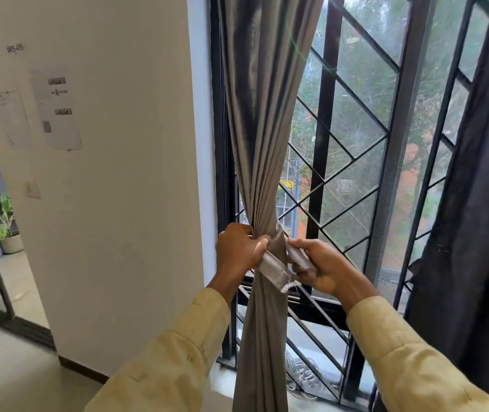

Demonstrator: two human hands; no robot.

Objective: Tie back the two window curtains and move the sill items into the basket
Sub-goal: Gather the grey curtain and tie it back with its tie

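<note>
Two pale yellow sleeves [178, 352] are seen rising from the bottom edge of the frame toward its centre. Just below centre, the left hand [238, 251] is closed on the gathered grey curtain [262, 144], its fingers [259, 243] curled round the bunched cloth and one end of a grey tie-back band [273, 267]. That end is seen hanging below the fist, with a tuft of frayed white thread at its tip. Just to the right, the other end of the band is pinched by the right hand [323, 269], thumb above and curled fingers below. The band is wrapped about the curtain where the two hands meet.

The grey curtain is drawn into a narrow waist at the hands; it spreads wide toward the top centre of the frame and falls in a slim column to the bottom edge. Behind it a black window frame and a diagonal grille [353, 150] are seen, with green trees and an orange building beyond. A second, dark curtain [475, 203] is hung loose along the right edge.

At the left a white wall is shown, with printed sheets [59, 111] fixed in the upper left. Farther off, at the middle left edge, a potted plant [5, 224] is stood on the floor.
</note>
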